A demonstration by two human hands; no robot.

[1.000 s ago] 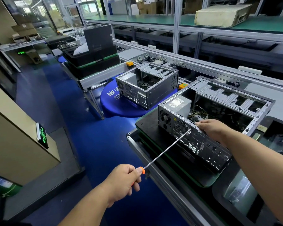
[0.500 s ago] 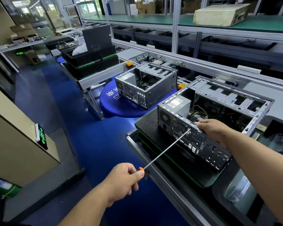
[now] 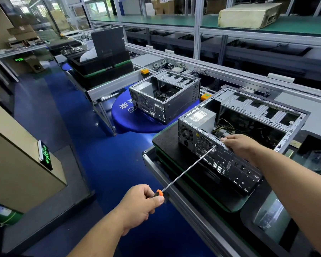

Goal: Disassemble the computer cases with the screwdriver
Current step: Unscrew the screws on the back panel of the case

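Head view: my hands work the nearer computer case [image 3: 230,145].
My left hand [image 3: 139,204] grips the screwdriver [image 3: 187,169], tip at the case's rear panel; my right hand [image 3: 239,143] clasps its top edge, on the black surface [image 3: 167,140].

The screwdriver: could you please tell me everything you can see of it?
The screwdriver has a long, thin, bright metal shaft and an orange-and-black handle. The left hand grips the handle, hiding most of it. The shaft slants up and to the right, and its tip meets the rear panel of the near case, just beside the fan grille, near the top edge. The right hand holds that edge close to the tip. The tip type is too small to tell.
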